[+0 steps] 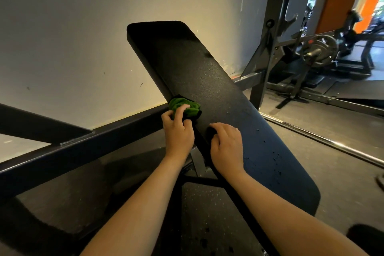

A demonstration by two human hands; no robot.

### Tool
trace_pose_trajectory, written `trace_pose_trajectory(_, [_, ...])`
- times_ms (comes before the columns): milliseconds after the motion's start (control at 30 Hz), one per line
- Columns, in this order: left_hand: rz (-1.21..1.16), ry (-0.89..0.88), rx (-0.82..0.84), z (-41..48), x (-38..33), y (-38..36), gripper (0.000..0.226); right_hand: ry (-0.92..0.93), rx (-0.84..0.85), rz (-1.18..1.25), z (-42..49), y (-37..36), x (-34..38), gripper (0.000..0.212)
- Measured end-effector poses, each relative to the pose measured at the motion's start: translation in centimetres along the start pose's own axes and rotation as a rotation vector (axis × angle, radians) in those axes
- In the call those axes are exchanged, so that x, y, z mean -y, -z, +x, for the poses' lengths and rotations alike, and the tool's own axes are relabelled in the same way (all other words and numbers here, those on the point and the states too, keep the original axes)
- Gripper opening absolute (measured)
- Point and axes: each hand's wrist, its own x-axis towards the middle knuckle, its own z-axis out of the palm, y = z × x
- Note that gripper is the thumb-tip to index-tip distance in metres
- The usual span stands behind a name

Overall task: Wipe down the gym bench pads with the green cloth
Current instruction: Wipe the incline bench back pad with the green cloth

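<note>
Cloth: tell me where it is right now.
Head view, centre: the cloth is bunched at the left edge of the pad, gripped by the left hand; the right hand rests on the pad just to its right.

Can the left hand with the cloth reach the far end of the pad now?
Probably yes: the left hand grips the green cloth at the edge of the pad, and the surface beyond is bare.
</note>
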Motion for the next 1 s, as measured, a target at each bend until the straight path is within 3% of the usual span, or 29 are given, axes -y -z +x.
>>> trace_pose_trajectory(333, [-0.075, -0.045, 0.081, -7.8, 0.9, -1.9, 0.034, -0.111, -0.065, -0.012, -0.3, -0.3, 0.0, 0.031])
trace_pose_trajectory(500, [-0.102, -0.02, 0.138, -7.2, 1.0, -1.0, 0.036, -0.101, -0.054, -0.032, -0.3, -0.4, -0.1, 0.033])
trace_pose_trajectory(600, [-0.138, -0.023, 0.079, -5.4, 0.6, -0.2, 0.039, -0.095, -0.053, -0.028, -0.2, -0.3, 0.0, 0.033])
trace_pose_trajectory(733, [-0.232, 0.119, -0.038, -2.9, -0.5, -0.6, 0.032, -0.096, -0.029, 0.007, 0.1, 0.0, -0.1, 0.031])
trace_pose_trajectory(1000, [-0.216, 0.117, -0.007, -5.7, -0.8, -1.9, 0.031, -0.172, -0.041, 0.076, 0.2, 0.4, -0.4, 0.032])
